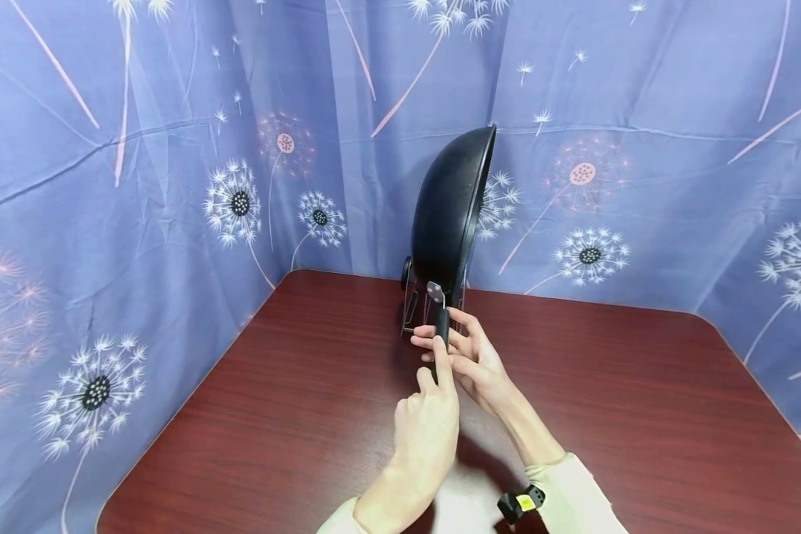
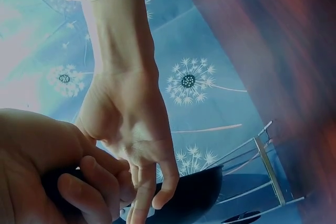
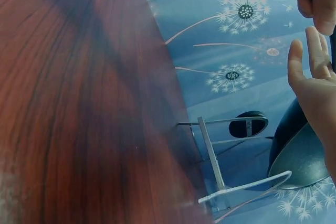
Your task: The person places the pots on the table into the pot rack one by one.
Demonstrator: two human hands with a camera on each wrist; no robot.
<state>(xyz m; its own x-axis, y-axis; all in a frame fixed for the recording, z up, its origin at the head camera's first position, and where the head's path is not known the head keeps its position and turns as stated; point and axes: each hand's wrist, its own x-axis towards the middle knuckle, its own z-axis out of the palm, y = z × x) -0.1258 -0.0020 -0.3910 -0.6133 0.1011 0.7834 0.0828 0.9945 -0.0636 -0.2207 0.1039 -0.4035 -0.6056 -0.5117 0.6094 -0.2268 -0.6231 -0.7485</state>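
A black wok (image 1: 447,208) stands on edge, its rounded outside turned left in the head view and its handle (image 1: 443,326) pointing toward me. My left hand (image 1: 427,430) grips the black handle, index finger laid along it. In the left wrist view, that hand's curled fingers (image 2: 92,187) wrap the dark handle. My right hand (image 1: 477,363) is beside and behind the handle, its fingers (image 2: 142,195) stretched out close to the metal joint. From the right wrist, the right hand (image 3: 317,98) shows with straight fingers just below the left one.
A metal wire rack (image 3: 212,156) stands at the table's back edge, overlapping the wok's lower part. A black disc (image 3: 249,124) is at the rack's side. Behind the reddish-brown table (image 1: 294,415) hangs a blue curtain (image 1: 193,148) with dandelion prints.
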